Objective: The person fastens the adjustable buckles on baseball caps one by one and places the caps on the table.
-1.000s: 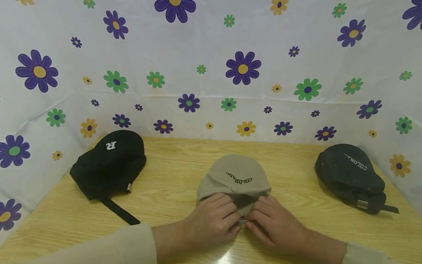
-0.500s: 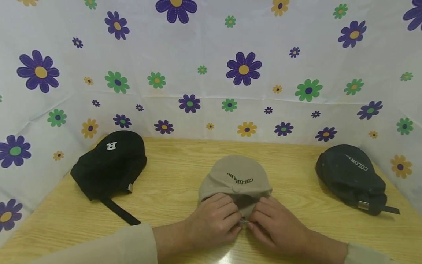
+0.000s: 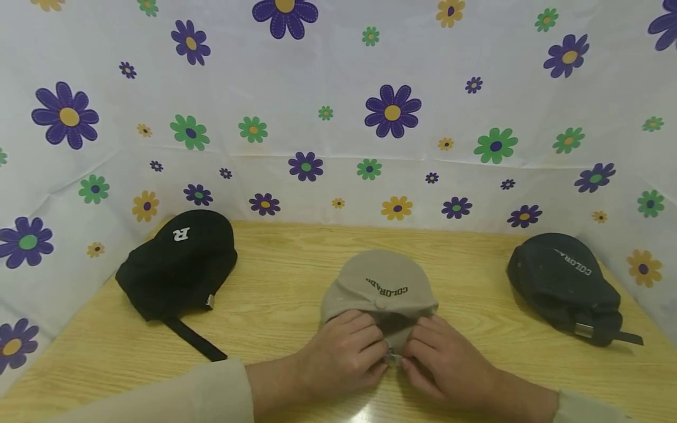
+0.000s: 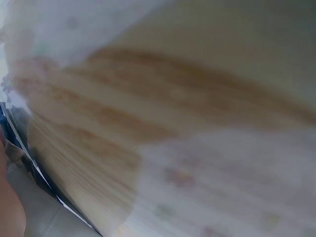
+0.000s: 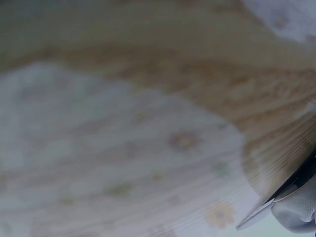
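Observation:
A beige cap [image 3: 381, 270] with dark "COLORADO" lettering lies in the middle of the table in the head view, its strap end towards me. My left hand [image 3: 344, 352] grips the cap's near left edge with curled fingers. On the near right edge, my right hand [image 3: 449, 361] holds on in the same way. A small metal buckle [image 3: 392, 356] shows between the two thumbs at the strap. The fingers partly hide the strap, so how it sits in the buckle cannot be made out. Both wrist views are blurred and show neither the cap nor the fingers' work.
At the left of the wooden table [image 3: 280, 252] lies a black cap [image 3: 180, 264] with a white "R" and its strap hanging loose. A dark "COLORADO" cap [image 3: 560, 282] lies at the right. Behind the table hangs a white flowered cloth [image 3: 317, 70].
Both hands keep their place on the beige cap, with only slight finger motion at the buckle. The whole head view has drifted a little.

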Tool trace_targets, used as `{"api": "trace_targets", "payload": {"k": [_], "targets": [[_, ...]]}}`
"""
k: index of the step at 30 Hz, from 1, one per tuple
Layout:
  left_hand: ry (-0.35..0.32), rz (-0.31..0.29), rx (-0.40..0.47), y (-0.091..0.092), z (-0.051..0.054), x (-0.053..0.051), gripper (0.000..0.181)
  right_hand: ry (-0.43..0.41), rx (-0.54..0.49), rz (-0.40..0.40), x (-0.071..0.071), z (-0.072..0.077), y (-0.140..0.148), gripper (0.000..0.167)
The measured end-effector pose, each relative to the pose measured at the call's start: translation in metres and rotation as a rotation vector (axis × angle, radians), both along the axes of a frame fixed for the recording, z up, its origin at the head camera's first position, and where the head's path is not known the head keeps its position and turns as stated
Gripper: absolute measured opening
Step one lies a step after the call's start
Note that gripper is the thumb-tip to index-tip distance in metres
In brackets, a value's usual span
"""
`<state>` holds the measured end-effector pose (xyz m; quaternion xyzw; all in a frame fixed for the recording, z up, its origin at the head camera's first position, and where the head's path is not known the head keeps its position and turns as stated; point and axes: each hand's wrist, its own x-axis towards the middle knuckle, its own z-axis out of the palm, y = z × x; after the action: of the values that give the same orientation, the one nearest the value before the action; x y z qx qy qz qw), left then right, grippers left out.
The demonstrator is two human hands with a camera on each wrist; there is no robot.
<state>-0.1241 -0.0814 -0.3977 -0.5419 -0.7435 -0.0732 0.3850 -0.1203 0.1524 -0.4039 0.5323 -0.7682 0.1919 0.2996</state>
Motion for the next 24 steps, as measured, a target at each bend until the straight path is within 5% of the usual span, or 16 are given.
{"api": "trace_targets", "payload": {"k": [24], "targets": [[0.033,0.001,0.014,0.0018,0.0001,-0.0014,0.008,0.068,-0.061,0.046,-0.0025,0.0053,0.0004,0.011]]}}
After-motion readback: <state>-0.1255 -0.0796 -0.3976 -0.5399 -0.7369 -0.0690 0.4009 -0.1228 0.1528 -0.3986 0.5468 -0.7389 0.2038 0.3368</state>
